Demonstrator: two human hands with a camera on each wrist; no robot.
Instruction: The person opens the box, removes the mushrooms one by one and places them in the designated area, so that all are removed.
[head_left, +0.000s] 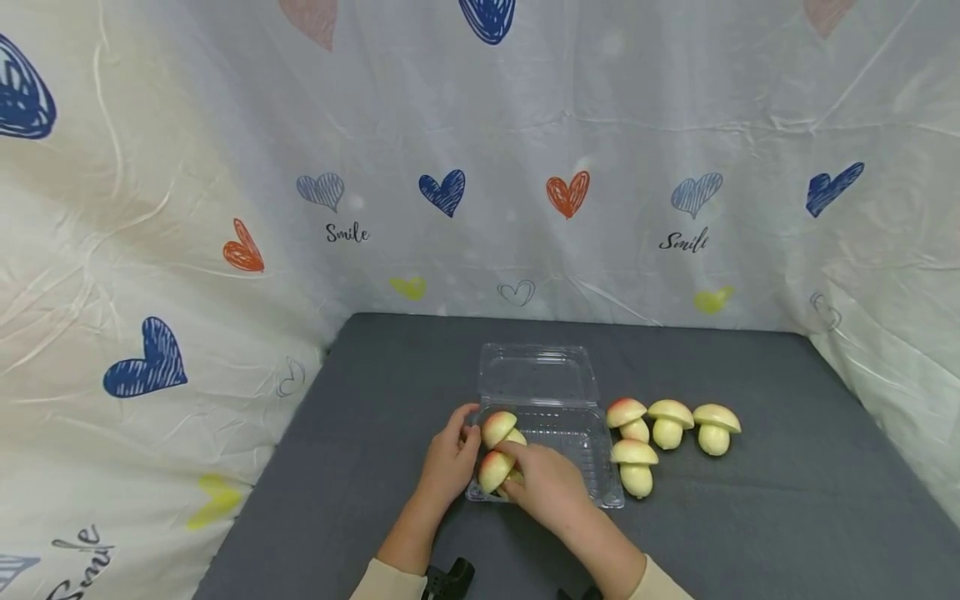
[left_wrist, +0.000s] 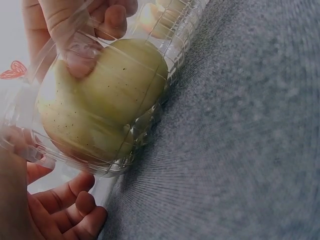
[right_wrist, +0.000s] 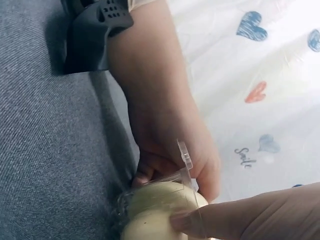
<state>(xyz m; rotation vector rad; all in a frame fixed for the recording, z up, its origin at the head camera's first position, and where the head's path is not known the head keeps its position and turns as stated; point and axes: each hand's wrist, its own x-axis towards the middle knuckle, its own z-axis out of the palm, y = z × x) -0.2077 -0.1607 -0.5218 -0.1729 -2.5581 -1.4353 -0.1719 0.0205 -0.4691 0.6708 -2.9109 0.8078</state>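
A clear plastic clamshell container [head_left: 577, 433] lies open on the dark table, its lid [head_left: 536, 375] tipped back at the far side. My right hand [head_left: 551, 487] holds a pale yellow mushroom [head_left: 492, 472] with a red-blushed cap in the container's near left corner. Through the plastic, the left wrist view shows this mushroom [left_wrist: 122, 82] large, with the right thumb on it. Just beyond it in the container sits another mushroom [head_left: 498, 428]. My left hand [head_left: 447, 462] holds the container's left edge, thumb near the rim and fingers outside the wall.
Right of the container stand several more mushrooms: a front one [head_left: 635, 468] close to the wall and a row behind ending at a far right one [head_left: 716, 429]. A grey cloth covers the table [head_left: 772, 517]. A white curtain with hearts [head_left: 517, 150] hangs behind and beside.
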